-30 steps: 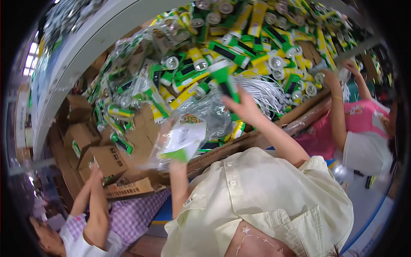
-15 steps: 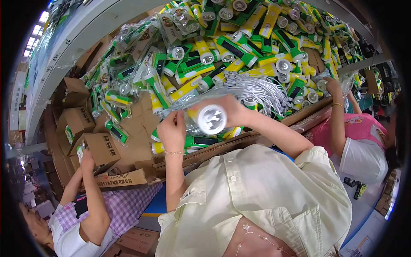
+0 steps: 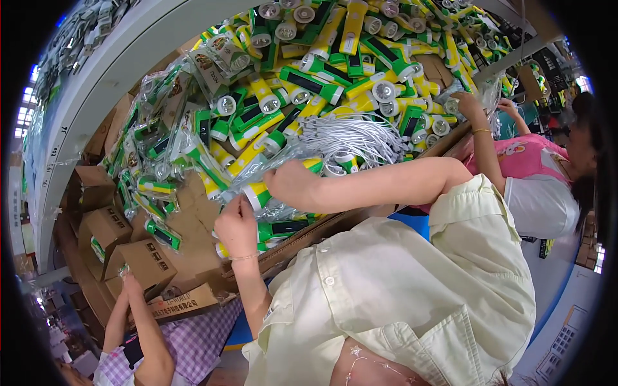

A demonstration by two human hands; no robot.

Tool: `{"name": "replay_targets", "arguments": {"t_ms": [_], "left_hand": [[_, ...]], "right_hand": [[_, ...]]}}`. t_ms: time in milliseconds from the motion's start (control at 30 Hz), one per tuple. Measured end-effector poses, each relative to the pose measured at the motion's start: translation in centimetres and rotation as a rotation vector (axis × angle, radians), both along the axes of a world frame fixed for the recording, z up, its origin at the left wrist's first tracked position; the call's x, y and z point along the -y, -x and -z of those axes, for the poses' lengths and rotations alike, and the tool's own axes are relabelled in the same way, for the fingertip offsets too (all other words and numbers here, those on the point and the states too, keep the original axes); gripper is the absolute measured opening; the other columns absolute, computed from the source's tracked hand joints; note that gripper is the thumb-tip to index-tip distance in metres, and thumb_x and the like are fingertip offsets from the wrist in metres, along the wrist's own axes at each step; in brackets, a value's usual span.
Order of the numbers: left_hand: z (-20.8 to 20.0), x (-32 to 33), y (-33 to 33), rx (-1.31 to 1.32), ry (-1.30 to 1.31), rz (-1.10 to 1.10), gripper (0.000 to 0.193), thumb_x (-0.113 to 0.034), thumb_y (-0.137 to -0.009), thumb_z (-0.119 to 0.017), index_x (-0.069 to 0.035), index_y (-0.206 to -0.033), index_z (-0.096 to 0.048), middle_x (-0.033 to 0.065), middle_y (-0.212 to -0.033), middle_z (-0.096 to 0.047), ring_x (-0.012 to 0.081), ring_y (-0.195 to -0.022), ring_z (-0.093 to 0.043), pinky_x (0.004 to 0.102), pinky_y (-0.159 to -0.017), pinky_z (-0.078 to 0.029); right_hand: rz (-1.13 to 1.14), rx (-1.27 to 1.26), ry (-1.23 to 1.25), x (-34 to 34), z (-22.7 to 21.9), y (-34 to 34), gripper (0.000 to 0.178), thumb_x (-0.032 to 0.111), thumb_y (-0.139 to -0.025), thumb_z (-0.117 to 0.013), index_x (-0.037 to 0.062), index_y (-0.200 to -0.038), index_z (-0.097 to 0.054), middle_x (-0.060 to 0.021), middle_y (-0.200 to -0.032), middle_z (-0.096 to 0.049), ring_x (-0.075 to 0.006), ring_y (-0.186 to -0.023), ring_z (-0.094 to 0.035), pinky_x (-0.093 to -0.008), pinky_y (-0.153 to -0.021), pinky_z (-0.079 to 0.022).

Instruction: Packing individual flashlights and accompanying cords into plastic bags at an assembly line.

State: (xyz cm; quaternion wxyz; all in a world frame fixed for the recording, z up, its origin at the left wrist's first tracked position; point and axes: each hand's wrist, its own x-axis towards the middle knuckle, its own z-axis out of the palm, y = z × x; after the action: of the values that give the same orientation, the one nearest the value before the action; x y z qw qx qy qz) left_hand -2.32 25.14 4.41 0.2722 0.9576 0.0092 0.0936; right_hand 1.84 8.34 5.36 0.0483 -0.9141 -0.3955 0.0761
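Between my hands is a yellow and green flashlight (image 3: pixel 259 195), its white-rimmed head pointing left. My right hand (image 3: pixel 293 184) is closed on it from the right, hiding part of its body. A clear plastic bag (image 3: pixel 283 209) hangs around and below it. My left hand (image 3: pixel 237 224) is closed, fingertips pinching at the bag's edge beside the flashlight's head; the exact grip is partly hidden. Just beyond my right hand lies a bundle of white cables (image 3: pixel 351 137). Under my hands rests another flashlight (image 3: pixel 290 228) with a dark panel.
A large heap of green and yellow flashlights (image 3: pixel 315 83), some bagged, fills the cardboard-lined bench. Small cardboard boxes (image 3: pixel 147 269) stand at left, where a co-worker's hands (image 3: pixel 131 283) work. Another co-worker's hand (image 3: pixel 468 106) reaches in from the right. A pale frame bar (image 3: pixel 96 83) curves overhead.
The flashlight has turned from its lens facing me to its head pointing left. My right hand has come over to its near side. The whole view has shifted somewhat.
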Motion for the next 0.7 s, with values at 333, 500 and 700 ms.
{"name": "replay_targets", "arguments": {"t_ms": [333,500,700], "left_hand": [[-0.4,2.7,0.3,0.165,0.04,0.048,0.012,-0.012,-0.082,-0.059,-0.006,-0.088,-0.067,0.0159,-0.065,-0.06,0.0337,-0.057,-0.059,0.0368,-0.052,-0.046],[3.0,0.4,-0.4,0.099,0.106,-0.035,0.016,-0.013,-0.083,-0.06,0.0,-0.09,-0.067,0.0111,-0.055,-0.058,0.0142,-0.046,-0.055,0.0295,-0.047,-0.043],[4.6,-2.4,-0.2,-0.169,0.3,-0.213,0.021,-0.017,-0.086,-0.06,0.003,-0.086,-0.067,0.0026,-0.053,-0.057,0.0065,-0.044,-0.051,0.0226,-0.043,-0.04]], "right_hand": [[-0.017,-0.047,0.494,-1.3,1.6,-1.1,0.019,0.013,-0.068,-0.066,0.0071,-0.086,-0.069,-0.0036,-0.081,-0.064,-0.0199,-0.07,-0.064,-0.0326,-0.049,-0.048],[0.05,0.095,0.158,0.2,4.2,-1.9,0.015,0.015,-0.067,-0.065,0.0085,-0.08,-0.07,-0.005,-0.076,-0.066,-0.0225,-0.069,-0.065,-0.0363,-0.045,-0.048],[0.388,-0.017,0.009,9.8,-1.4,-6.8,0.008,0.016,-0.072,-0.059,0.0125,-0.075,-0.066,-0.0091,-0.077,-0.064,-0.0294,-0.074,-0.064,-0.0405,-0.06,-0.051]]}}
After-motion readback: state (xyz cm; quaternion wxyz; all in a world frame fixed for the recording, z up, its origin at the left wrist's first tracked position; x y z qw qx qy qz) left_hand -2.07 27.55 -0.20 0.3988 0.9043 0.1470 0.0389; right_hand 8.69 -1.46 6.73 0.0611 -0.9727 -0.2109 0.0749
